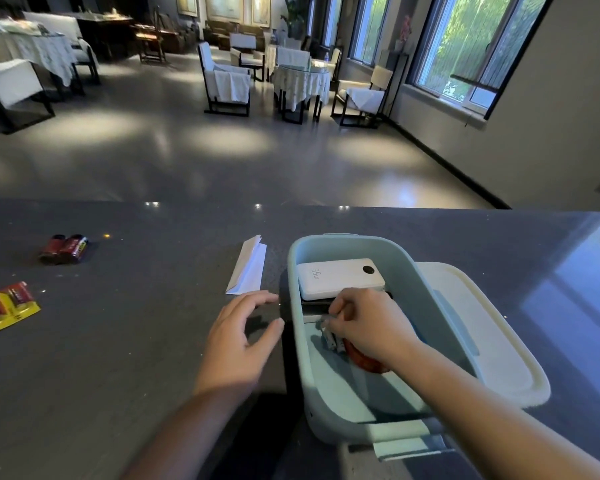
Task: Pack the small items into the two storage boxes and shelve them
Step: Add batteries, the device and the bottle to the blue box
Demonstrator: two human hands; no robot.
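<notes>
Dark worktop [136, 341] carries a pale blue box [329, 403] where the right hand [364, 327] grips small batteries [331, 337] being packed, the left hand [239, 334] hovers open, and next likely comes fetching the folded paper [248, 268].

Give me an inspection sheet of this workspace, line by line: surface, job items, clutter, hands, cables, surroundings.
Surface: dark speckled countertop.
Job's things: blue storage box, open, holding a white power bank and small batteries; white lid beside it; red batteries, yellow battery pack and folded white paper still outside.
Clutter: nothing seen.
Grippers: left hand open, hovering beside the box; right hand pinching the small batteries inside.
Cables: nothing seen.
Surroundings: draped chairs, tables, windows.
</notes>
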